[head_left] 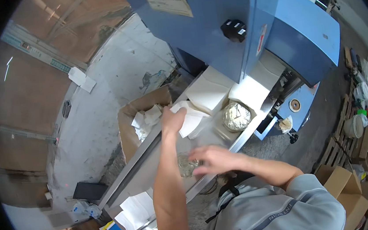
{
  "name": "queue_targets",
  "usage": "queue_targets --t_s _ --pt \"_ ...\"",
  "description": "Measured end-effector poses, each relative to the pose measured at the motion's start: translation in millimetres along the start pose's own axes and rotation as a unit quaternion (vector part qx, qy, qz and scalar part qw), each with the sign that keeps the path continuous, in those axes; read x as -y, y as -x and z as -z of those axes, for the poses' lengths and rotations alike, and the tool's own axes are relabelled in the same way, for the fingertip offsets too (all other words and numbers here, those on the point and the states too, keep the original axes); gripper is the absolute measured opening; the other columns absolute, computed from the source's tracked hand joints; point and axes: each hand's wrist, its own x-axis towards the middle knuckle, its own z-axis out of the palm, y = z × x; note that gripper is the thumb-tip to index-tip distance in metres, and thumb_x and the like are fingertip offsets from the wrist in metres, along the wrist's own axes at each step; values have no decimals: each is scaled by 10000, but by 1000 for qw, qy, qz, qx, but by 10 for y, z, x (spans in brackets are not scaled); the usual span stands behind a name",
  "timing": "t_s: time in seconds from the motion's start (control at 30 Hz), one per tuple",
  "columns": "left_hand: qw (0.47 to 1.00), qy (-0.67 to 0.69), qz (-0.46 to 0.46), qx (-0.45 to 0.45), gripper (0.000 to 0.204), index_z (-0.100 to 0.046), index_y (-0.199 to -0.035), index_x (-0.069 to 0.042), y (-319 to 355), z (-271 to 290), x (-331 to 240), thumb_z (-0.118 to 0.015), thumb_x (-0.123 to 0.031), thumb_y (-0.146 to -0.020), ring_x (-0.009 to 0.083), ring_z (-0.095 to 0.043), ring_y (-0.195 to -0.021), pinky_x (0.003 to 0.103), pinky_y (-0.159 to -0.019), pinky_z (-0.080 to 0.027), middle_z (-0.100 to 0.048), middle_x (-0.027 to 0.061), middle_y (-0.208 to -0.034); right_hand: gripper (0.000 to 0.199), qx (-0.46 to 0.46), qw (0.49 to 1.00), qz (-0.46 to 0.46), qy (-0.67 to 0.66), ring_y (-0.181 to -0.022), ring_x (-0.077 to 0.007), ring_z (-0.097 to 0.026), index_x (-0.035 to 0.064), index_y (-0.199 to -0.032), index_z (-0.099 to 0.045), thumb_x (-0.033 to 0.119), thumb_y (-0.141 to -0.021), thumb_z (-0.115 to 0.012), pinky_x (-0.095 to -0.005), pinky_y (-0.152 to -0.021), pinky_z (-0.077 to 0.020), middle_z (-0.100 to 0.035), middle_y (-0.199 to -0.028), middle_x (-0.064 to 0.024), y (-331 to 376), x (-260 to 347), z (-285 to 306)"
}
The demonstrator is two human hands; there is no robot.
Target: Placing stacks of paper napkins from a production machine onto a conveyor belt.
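Note:
My left hand is closed on the near edge of some white paper sheets, which lie fanned over the metal conveyor bed. Closer to me, my right hand is smeared by motion. Its thumb and fingers curve toward a small, clear, greenish round thing on the bed; whether they grip it I cannot tell. Beyond the loose sheets, a neat stack of white paper sits by the blue machine. A round, shiny, foil-like object rests to the right of the stack.
An open cardboard box with crumpled white paper stands against the bed's left side. The blue machine rises ahead. More white sheets lie at the bed's near left end. Cardboard boxes and a wooden pallet are at right.

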Motion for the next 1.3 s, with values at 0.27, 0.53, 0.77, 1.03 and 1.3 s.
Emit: queue_targets --t_s 0.27,0.53,0.77,1.03,1.3 --pt "932 363 -3 15 612 -459 -1386 -39 705 598 1208 -673 -201 -836 173 -662 -987 295 -756 -545 -657 119 -1143 533 -157 961 -169 -149 -1160 -241 -595 15 -1394 -491 341 -983 -586 -348 -991 -467 -558 -1353 -172 -314 -392 486" --pt "902 410 104 -86 635 -386 -1443 -5 1700 1424 2698 -583 -98 -846 217 -629 -1096 318 -856 -549 -581 130 -1271 622 -175 955 -190 -145 -1290 -286 -502 -33 -1443 -401 261 -951 -645 -347 -1014 -468 -401 -1501 -207 -431 -383 356" --pt "917 64 -2 -394 507 -412 -1413 34 1906 1465 1650 -526 -55 -927 182 -615 -950 304 -791 -504 -562 175 -1260 637 -212 963 -156 -66 -1309 -303 -487 -8 -1436 -426 256 -915 -680 -387 -1000 -469 -448 -1469 -193 -355 -683 350" --pt "975 205 -82 -22 702 -453 -1353 83 747 357 50 -692 -391 -894 241 -657 -984 317 -850 -508 -663 221 -1123 720 -195 967 -95 135 -1332 -430 -431 -7 -1413 -436 370 -863 -706 -441 -1069 -415 -371 -1478 -293 -331 -540 164" --pt "998 -4 -56 22 1087 -527 -1272 141 -308 -617 -934 -640 -774 -696 426 -568 -1198 416 -1012 -445 -596 351 -1204 656 -156 981 -101 63 -1313 -466 -418 -14 -1368 -457 369 -883 -677 -475 -1076 -391 -399 -1430 -310 -32 -379 -37"
